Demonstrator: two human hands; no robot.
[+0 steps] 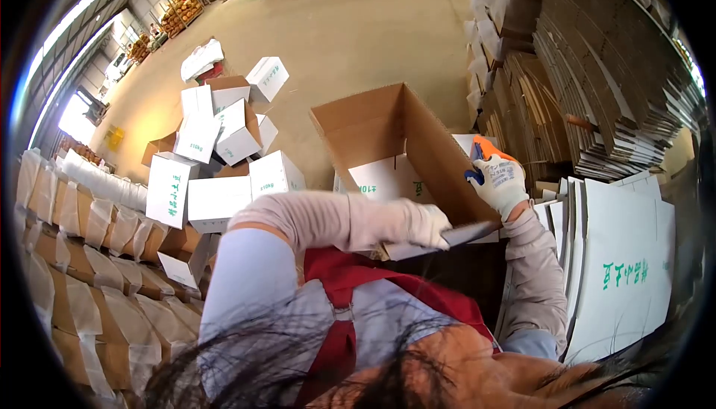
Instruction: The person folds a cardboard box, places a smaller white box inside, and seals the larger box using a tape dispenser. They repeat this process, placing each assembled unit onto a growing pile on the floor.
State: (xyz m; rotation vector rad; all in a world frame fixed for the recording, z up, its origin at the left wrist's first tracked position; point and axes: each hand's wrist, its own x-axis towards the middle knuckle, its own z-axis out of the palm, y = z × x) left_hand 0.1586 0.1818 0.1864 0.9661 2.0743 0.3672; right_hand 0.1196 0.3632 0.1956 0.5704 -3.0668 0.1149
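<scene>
A big heap of assembled white boxes [224,163] already lies on the warehouse floor [358,36] to my left, and a stack of flat white blanks [623,260] leans at my right, so plenty seems left to fold. The open cardboard box [395,148] stands tilted in front of me. My right hand [501,181], gloved, is closed around its side wall; my left hand [425,224] grips a flat strip-like tool [455,237] at its lower edge.
</scene>
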